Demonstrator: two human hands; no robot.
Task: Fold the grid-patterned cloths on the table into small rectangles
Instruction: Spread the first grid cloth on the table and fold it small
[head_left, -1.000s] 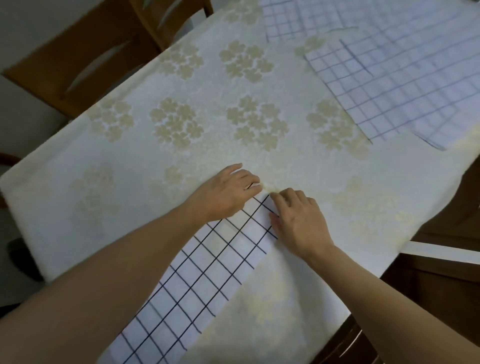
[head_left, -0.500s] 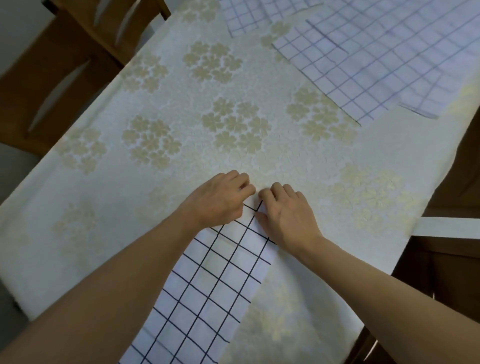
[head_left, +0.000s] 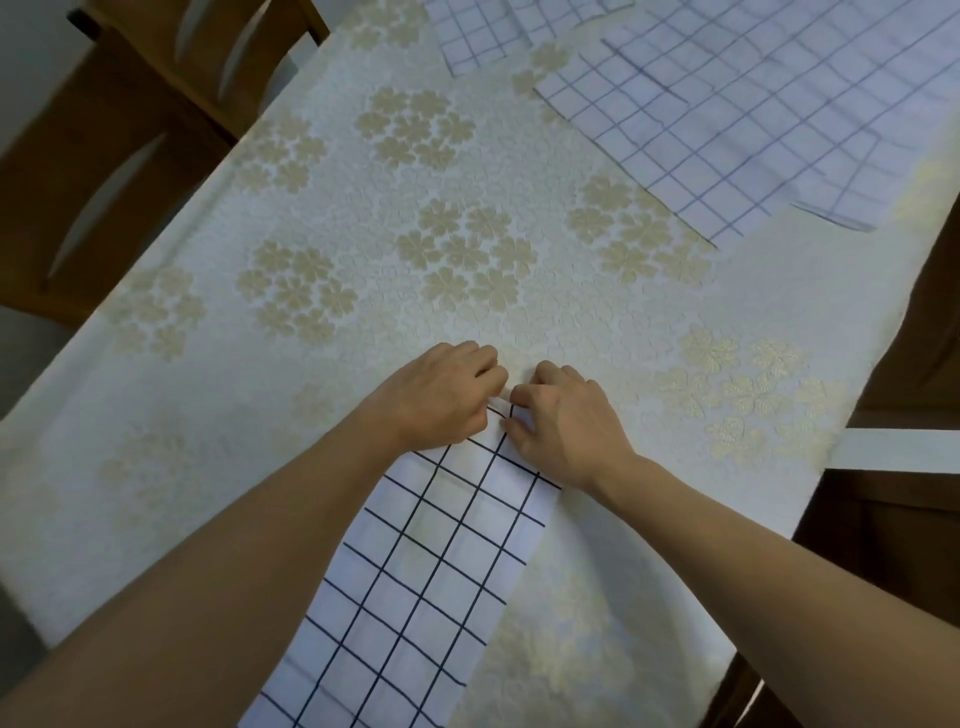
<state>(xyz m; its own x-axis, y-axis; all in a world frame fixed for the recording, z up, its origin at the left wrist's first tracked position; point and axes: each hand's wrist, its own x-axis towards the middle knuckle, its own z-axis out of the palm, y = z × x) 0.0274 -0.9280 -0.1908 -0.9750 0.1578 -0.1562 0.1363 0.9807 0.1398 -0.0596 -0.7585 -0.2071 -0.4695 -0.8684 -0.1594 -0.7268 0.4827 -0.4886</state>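
Black-grid cloth (head_left: 431, 571): lies near the front edge of the tabletop (head_left: 332, 197) as a long narrow strip, already folded lengthwise. It runs from the bottom of the view up to the hands. Flat, no bunching visible.

Left hand (head_left: 441, 400) and right hand (head_left: 566, 421): side by side at the strip's far end, almost touching. Fingers of both are curled down onto the short edge, and each looks to be pinching a corner of it. The actual contact is hidden under the knuckles.

Handling, as judged: thin, light and limp. It won't hold shape once lifted and should sag between grip points. The embossed flower tablecloth probably gives some drag, so the strip should stay put while the end is carried over. Best hold is the two far corners, lifted together and kept level, using the grid lines to square the edges. Pressing the crease flat afterwards should make it keep.

Pale-grid cloths (head_left: 753, 114): spread open at the far right, well apart from the hands, not yet folded.

Versus a second ago: fingers then lay flatter on the cloth, with more of the end corner showing between the hands. Now the hands sit closer together and are more curled. The strip itself hasn't moved noticeably. The view has tilted slightly.
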